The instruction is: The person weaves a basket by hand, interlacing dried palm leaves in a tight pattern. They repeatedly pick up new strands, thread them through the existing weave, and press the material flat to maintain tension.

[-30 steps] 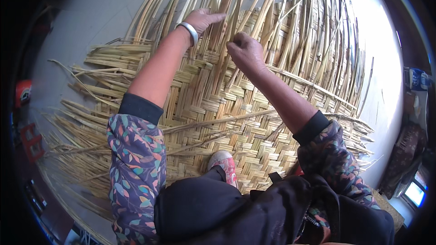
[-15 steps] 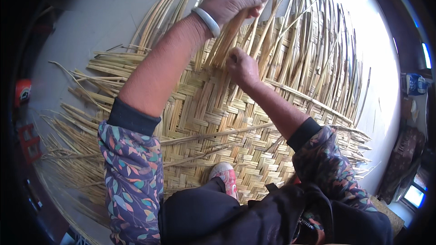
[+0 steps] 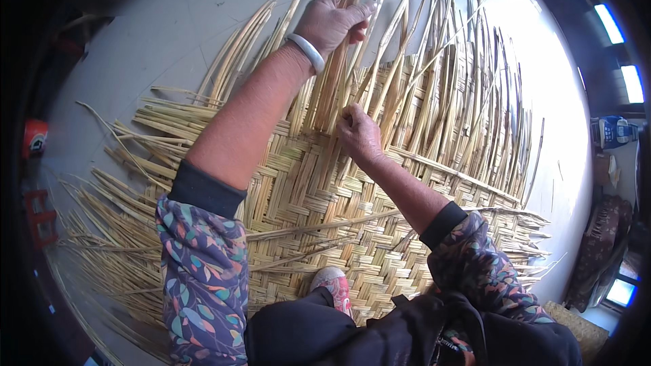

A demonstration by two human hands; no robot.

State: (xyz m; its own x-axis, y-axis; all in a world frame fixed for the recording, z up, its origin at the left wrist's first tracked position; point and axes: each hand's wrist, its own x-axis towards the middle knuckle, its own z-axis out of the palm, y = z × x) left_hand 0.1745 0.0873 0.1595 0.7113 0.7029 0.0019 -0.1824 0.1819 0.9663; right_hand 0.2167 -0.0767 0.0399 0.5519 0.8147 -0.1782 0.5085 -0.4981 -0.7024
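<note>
A large mat (image 3: pixel 380 230) of flat, straw-coloured reed strips in a slanting weave lies beneath me, with loose strip ends fanning out at its far and left sides. My left hand (image 3: pixel 332 22), with a pale bangle at the wrist, is closed round a bundle of reed strips (image 3: pixel 331 88) and holds them up off the weave at the far edge. Closer to me, my right hand (image 3: pixel 360 134) is curled at the foot of raised strips, by the weave's edge. Its fingertips are partly hidden, and what they pinch is too small to make out.
My red-and-white shoe (image 3: pixel 332 286) rests on the mat. Long single strips (image 3: pixel 319 226) lie across the weave. A pale smooth floor (image 3: pixel 169 34) surrounds it. Red objects (image 3: pixel 41 217) stand at the far left; a blue-and-white package (image 3: pixel 616 131) and dark cloth (image 3: pixel 605 244) are at the right.
The view has shifted, so the mat sits a little lower. My left hand still grips the strips, now more upright. The right hand stays low by the weave, slightly lower in the picture.
</note>
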